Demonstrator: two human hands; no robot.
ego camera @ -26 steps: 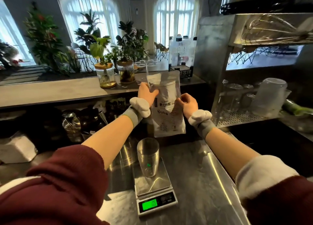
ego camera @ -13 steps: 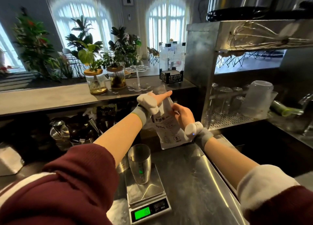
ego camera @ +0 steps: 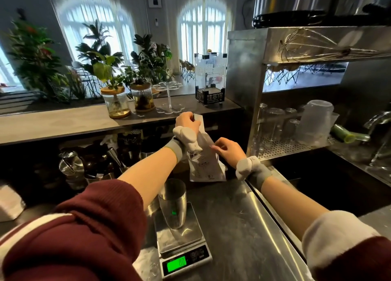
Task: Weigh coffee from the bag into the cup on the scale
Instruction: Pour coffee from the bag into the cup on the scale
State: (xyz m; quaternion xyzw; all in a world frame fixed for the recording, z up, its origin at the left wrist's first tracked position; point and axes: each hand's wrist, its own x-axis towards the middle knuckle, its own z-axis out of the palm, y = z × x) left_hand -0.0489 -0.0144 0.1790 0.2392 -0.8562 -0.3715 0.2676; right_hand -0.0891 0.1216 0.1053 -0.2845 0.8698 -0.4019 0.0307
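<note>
Head view. A steel cup (ego camera: 173,202) stands upright on the platform of a kitchen scale (ego camera: 179,238), whose green display (ego camera: 176,263) faces the wearer and reads zero. The scale sits on a metal desk (ego camera: 243,227). Beyond the scale, and slightly to its right, a white printed coffee bag (ego camera: 204,162) is held upright and apart from the cup. Its lower edge lies at or just above the desk; contact cannot be told. The left hand (ego camera: 187,122) grips the bag's top, fingers (ego camera: 191,116) curled round it. The right hand (ego camera: 229,150) pinches the bag's right edge at mid-height — lower than the left hand and nearer the scale. Both forearms reach out past the scale, one on each side of the cup. Farther behind the scale, two glass plant jars (ego camera: 116,104) stand on a raised ledge (ego camera: 63,124); right of the scale and beyond it, a steel rack (ego camera: 275,147) carries upturned glasses — details there are blurred.
</note>
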